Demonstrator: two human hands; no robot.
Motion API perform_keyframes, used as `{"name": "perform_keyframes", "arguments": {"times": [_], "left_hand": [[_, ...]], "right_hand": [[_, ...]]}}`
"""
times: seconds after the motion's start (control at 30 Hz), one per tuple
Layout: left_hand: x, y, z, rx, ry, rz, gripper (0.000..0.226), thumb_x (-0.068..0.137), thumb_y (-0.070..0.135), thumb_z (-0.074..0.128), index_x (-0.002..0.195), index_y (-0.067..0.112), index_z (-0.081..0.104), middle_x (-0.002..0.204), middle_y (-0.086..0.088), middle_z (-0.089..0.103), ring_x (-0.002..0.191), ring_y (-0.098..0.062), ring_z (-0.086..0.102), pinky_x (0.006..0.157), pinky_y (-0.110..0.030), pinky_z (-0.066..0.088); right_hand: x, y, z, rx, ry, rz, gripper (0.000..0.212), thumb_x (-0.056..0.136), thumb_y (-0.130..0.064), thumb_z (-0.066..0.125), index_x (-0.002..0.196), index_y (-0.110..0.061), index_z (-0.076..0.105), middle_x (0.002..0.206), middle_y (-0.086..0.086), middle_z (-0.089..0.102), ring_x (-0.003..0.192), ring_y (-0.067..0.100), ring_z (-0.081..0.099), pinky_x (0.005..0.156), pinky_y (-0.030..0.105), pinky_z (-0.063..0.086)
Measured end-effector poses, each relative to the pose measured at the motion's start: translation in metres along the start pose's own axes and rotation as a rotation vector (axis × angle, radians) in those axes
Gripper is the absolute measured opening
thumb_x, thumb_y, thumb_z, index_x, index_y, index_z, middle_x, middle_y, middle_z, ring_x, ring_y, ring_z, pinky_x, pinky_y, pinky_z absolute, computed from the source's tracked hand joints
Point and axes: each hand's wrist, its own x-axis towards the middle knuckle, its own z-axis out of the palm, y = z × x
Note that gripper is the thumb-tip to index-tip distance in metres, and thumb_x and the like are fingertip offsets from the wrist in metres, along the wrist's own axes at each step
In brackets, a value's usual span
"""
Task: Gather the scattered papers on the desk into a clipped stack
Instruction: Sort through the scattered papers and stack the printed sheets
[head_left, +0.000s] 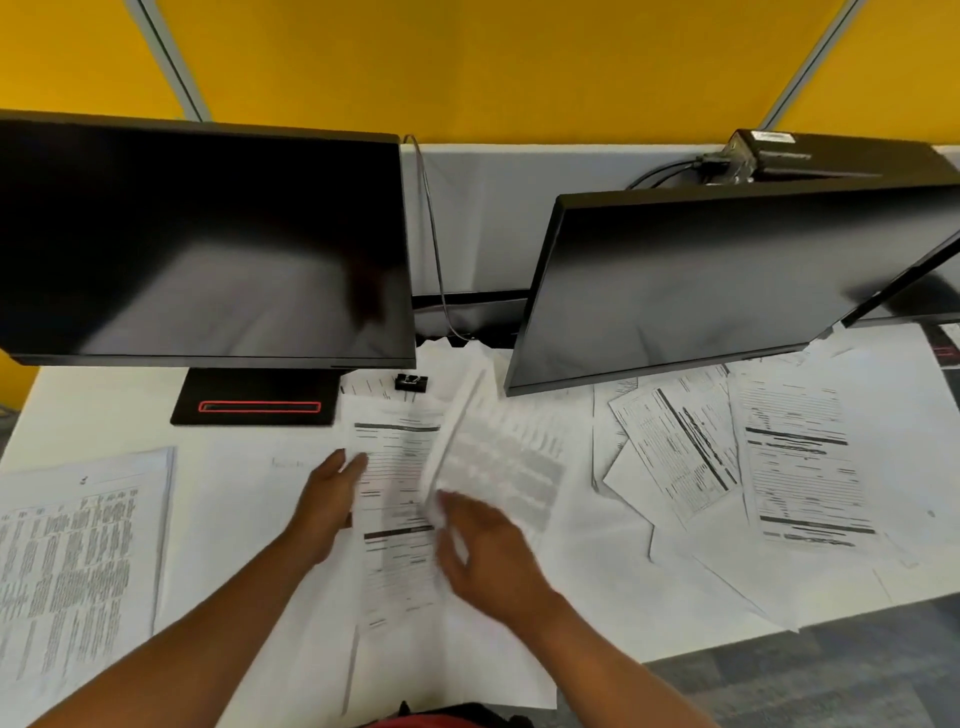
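Both forearms are showing bare from the lower frame edge to the wrists, with no sleeve, watch or bracelet on them. The left hand (327, 506) and the right hand (488, 561) are appearing bare, ungloved and ringless. At the bottom centre, a strip of red garment (415, 722) with a dark edge above it is showing, blurred.

- The sheet (457, 441) that my right hand (483, 551) grips is thin white paper, matt, and it bends easily.
- The printed page (397, 499) beside my left hand (327, 499) is also matt paper with grey and black print.
- The desk (234, 467) looks smooth, white and matt.
- Both monitor screens (197, 244) are black and glossy, with soft reflections.
- The monitor base (254, 397) looks like matt black plastic.
- The binder clip (411, 383) is black; its material I cannot tell.
- The wall panel (467, 62) is yellow and matt.
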Motion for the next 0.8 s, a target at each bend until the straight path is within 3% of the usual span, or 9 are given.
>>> {"name": "perform_keyframes", "arguments": {"times": [0.07, 0.13, 0.23, 0.3, 0.43, 0.57, 0.67, 0.73, 0.8], "left_hand": [[-0.005, 0.003, 0.02, 0.042, -0.109, 0.022, 0.026, 0.092, 0.046, 0.065, 0.115, 0.032, 0.064, 0.11, 0.005, 0.071, 0.094, -0.013, 0.066, 0.089, -0.035, 0.053], [-0.005, -0.002, 0.035, 0.23, -0.152, 0.101, 0.033, 0.087, 0.028, 0.076, 0.118, 0.022, 0.067, 0.113, -0.002, 0.073, 0.093, -0.013, 0.067, 0.089, -0.029, 0.051], [-0.002, 0.003, 0.04, 0.228, -0.04, 0.141, 0.039, 0.088, 0.006, 0.071, 0.126, 0.013, 0.064, 0.118, -0.01, 0.069, 0.103, -0.021, 0.063, 0.09, -0.028, 0.046], [-0.001, 0.017, 0.037, 0.015, -0.138, 0.047, 0.032, 0.091, 0.002, 0.062, 0.122, 0.011, 0.065, 0.117, -0.011, 0.07, 0.104, -0.027, 0.067, 0.087, -0.032, 0.051], [-0.007, 0.034, 0.033, -0.17, -0.435, -0.096, 0.029, 0.09, 0.0, 0.054, 0.115, 0.003, 0.069, 0.109, -0.02, 0.073, 0.092, -0.033, 0.074, 0.073, -0.039, 0.062], [0.002, 0.021, 0.033, -0.125, -0.414, -0.141, 0.036, 0.081, 0.008, 0.062, 0.116, 0.004, 0.069, 0.113, -0.019, 0.073, 0.1, -0.035, 0.072, 0.087, -0.043, 0.057], [0.03, -0.005, 0.018, -0.024, -0.266, -0.112, 0.057, 0.066, 0.035, 0.084, 0.116, 0.011, 0.073, 0.118, -0.013, 0.072, 0.115, -0.034, 0.064, 0.108, -0.049, 0.044], [0.05, -0.027, 0.007, -0.014, -0.144, -0.116, 0.069, 0.059, 0.041, 0.087, 0.119, 0.012, 0.071, 0.121, -0.012, 0.07, 0.117, -0.032, 0.062, 0.11, -0.048, 0.041], [0.05, -0.028, 0.005, -0.051, -0.062, -0.109, 0.037, 0.08, 0.025, 0.076, 0.114, 0.011, 0.069, 0.121, -0.016, 0.069, 0.111, -0.031, 0.063, 0.107, -0.044, 0.043]], "right_hand": [[0.001, -0.016, 0.007, 0.037, -0.247, -0.058, 0.035, 0.102, -0.034, 0.05, 0.13, -0.017, 0.059, 0.123, 0.006, 0.069, 0.108, 0.023, 0.065, 0.093, 0.031, 0.052], [0.001, -0.009, 0.005, 0.064, -0.408, 0.062, 0.04, 0.099, -0.055, 0.047, 0.124, -0.027, 0.061, 0.126, -0.004, 0.068, 0.113, 0.016, 0.063, 0.098, 0.033, 0.051], [0.005, 0.051, -0.027, 0.028, -0.013, 0.42, 0.038, 0.089, -0.055, 0.064, 0.116, -0.028, 0.066, 0.117, -0.007, 0.069, 0.111, 0.013, 0.062, 0.095, 0.025, 0.048], [0.008, 0.111, -0.067, -0.166, 0.299, 0.641, 0.047, 0.083, -0.044, 0.071, 0.121, -0.018, 0.063, 0.123, 0.005, 0.066, 0.116, 0.027, 0.061, 0.095, 0.033, 0.049], [-0.004, 0.19, -0.117, -0.378, 0.056, 0.986, 0.094, 0.084, -0.054, 0.067, 0.156, -0.014, 0.023, 0.164, 0.016, 0.023, 0.148, 0.037, 0.028, 0.117, 0.053, 0.031], [-0.009, 0.194, -0.11, -0.479, 0.025, 0.912, 0.087, 0.088, -0.053, 0.061, 0.156, -0.011, 0.026, 0.148, 0.017, 0.044, 0.134, 0.038, 0.044, 0.108, 0.048, 0.039], [-0.01, 0.177, -0.096, -0.574, 0.089, 0.785, 0.05, 0.085, -0.042, 0.057, 0.122, -0.009, 0.064, 0.132, 0.018, 0.057, 0.121, 0.041, 0.053, 0.098, 0.048, 0.046], [-0.016, 0.167, -0.079, -0.518, 0.116, 0.654, 0.033, 0.083, -0.034, 0.056, 0.103, -0.01, 0.068, 0.131, 0.022, 0.06, 0.112, 0.042, 0.06, 0.089, 0.047, 0.054], [-0.022, 0.151, -0.057, -0.442, 0.171, 0.445, 0.02, 0.088, -0.02, 0.056, 0.097, -0.008, 0.07, 0.121, 0.022, 0.067, 0.097, 0.04, 0.068, 0.079, 0.044, 0.058]]}}
